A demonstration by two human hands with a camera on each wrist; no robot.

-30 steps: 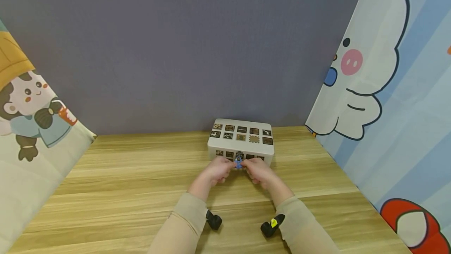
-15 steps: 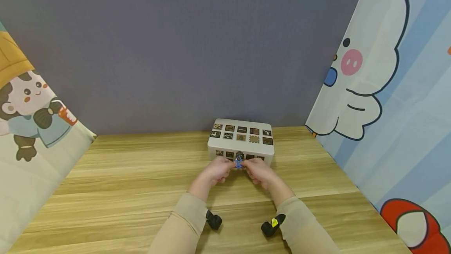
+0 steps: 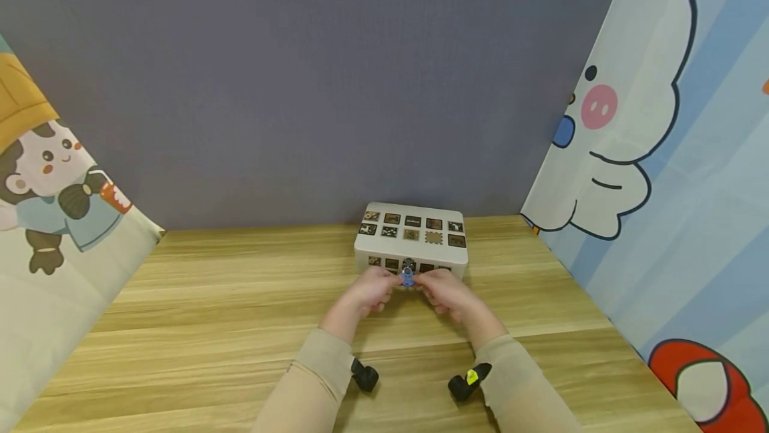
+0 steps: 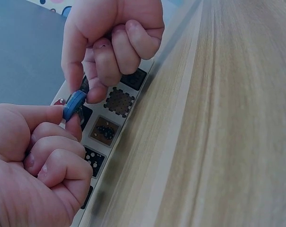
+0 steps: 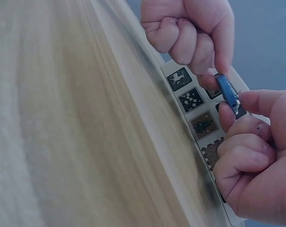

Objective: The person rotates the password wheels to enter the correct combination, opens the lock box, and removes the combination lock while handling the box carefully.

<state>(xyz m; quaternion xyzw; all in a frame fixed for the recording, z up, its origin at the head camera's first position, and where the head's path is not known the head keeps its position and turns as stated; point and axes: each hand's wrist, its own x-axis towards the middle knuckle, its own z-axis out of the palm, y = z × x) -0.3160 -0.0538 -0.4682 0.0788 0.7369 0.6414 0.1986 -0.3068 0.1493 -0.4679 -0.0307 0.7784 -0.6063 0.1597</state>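
Observation:
A small blue padlock [image 3: 407, 277] with a metal shackle is at the front latch of a white box [image 3: 411, 246] printed with dark square pictures. My left hand [image 3: 374, 287] pinches one side of the padlock between thumb and index finger. From the opposite side, my right hand [image 3: 446, 291] pinches it the same way. The other fingers of both hands are curled into the palms. Edge-on, the blue padlock [image 4: 75, 105] shows between the fingertips in the left wrist view. Fingertips partly cover the shackle and latch in both wrist views.
The box stands at the back of a wood-grain table [image 3: 240, 326], close to a grey panel [image 3: 312, 86]. Cartoon-printed sheets flank the table at left [image 3: 66, 219] and right [image 3: 631, 153]. Black wrist-worn devices [image 3: 365, 375] sit at both cuffs.
My right hand and forearm have shifted very slightly to the right, and the padlock has turned or moved a little. The left hand and the box look the same.

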